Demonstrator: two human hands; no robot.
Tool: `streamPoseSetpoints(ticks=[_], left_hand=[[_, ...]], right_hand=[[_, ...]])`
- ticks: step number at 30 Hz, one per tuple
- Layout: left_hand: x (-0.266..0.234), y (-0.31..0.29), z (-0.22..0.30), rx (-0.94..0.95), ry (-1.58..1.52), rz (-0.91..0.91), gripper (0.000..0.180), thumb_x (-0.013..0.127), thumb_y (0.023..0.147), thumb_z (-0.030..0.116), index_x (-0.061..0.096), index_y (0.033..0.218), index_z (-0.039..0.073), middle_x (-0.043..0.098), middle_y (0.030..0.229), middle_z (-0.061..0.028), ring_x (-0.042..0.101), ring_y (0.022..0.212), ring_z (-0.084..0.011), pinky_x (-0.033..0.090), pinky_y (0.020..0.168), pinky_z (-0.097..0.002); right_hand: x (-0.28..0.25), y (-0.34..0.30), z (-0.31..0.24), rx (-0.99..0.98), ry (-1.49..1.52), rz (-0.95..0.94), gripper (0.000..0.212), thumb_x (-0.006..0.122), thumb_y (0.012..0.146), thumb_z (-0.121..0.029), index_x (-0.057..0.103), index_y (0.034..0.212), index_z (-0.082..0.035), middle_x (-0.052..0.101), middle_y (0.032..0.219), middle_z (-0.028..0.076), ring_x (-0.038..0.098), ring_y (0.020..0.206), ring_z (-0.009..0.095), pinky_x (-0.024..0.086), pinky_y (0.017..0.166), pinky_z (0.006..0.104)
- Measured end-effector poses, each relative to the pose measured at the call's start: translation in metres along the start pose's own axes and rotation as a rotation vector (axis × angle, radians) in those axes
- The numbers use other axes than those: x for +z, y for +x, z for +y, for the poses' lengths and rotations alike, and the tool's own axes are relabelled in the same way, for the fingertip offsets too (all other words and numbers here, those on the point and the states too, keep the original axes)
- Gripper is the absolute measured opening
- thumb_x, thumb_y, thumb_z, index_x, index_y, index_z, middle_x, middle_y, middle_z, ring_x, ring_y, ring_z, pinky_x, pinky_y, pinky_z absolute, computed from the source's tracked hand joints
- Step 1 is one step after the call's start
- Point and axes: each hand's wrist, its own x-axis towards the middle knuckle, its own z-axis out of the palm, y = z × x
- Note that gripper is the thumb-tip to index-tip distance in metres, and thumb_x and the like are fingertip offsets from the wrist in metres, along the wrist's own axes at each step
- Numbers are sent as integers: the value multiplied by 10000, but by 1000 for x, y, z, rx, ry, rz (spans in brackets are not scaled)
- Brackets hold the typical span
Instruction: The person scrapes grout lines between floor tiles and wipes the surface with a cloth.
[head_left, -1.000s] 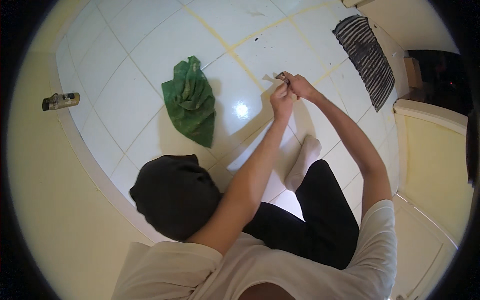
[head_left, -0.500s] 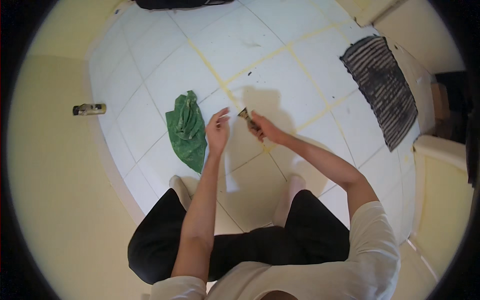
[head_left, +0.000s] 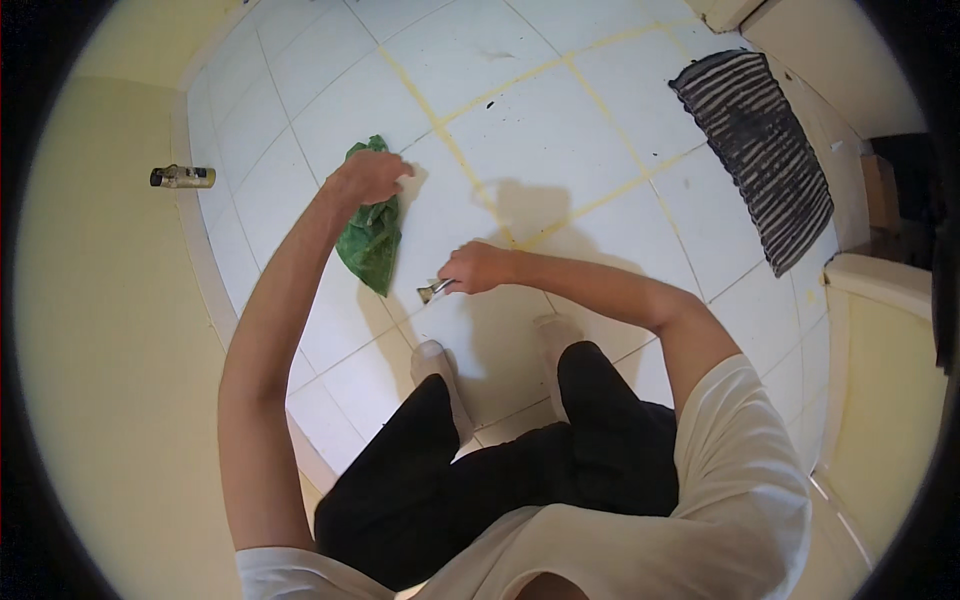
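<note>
My left hand point(head_left: 378, 178) is over the upper part of a crumpled green plastic bag or sheet point(head_left: 368, 255) on the tiles. Its fingers look loosely bent and apart, and I see nothing held in them. Whether the hand touches the green sheet I cannot tell. In my right hand point(head_left: 482, 267) is a small scraper point(head_left: 432, 291) with a flared end, held just above the floor and pointing left, towards the lower tip of the green sheet. My fingers hide most of its handle.
White floor tiles point(head_left: 590, 130) have yellow lines along some joints. A black-and-grey striped mat point(head_left: 757, 150) lies at the right. A bottle or can point(head_left: 183, 177) is by the left wall. Dark specks dot the floor, and my feet point(head_left: 437, 365) are close to the scraper.
My left hand has moved up and left, over the green sheet. My right hand has come down and left with the scraper, which now points left. The whole view has shifted slightly.
</note>
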Motion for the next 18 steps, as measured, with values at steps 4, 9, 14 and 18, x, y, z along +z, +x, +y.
streamPoseSetpoints(ticks=[4,9,14,18], left_hand=[[-24,23,21,53,-60,97,298,682,923,196,710,1217,154,719,1206,-96,686,1114,-315,545,943,-465],[-25,56,34,215,-172,194,242,675,938,215,729,1160,134,731,1153,-99,694,1074,-325,549,907,-453],[38,81,30,289,-400,279,271,683,943,258,727,1169,115,755,1055,-128,723,965,-328,563,852,-452],[82,65,43,283,-462,176,274,670,957,255,719,1174,96,766,968,-117,727,916,-327,566,829,-448]], right_hand=[[-4,-22,-6,138,-69,-250,294,661,953,-374,699,952,-82,723,848,186,707,883,415,551,785,537],[-55,-59,-15,161,-194,-385,289,664,956,-370,699,940,-84,725,844,173,708,860,414,550,772,537],[-94,-85,-18,275,-292,-409,338,684,953,-409,693,940,-71,719,836,163,704,847,410,551,766,527],[-86,-121,8,364,-269,-261,315,737,915,-395,707,976,-88,722,872,148,702,888,398,550,778,514]])
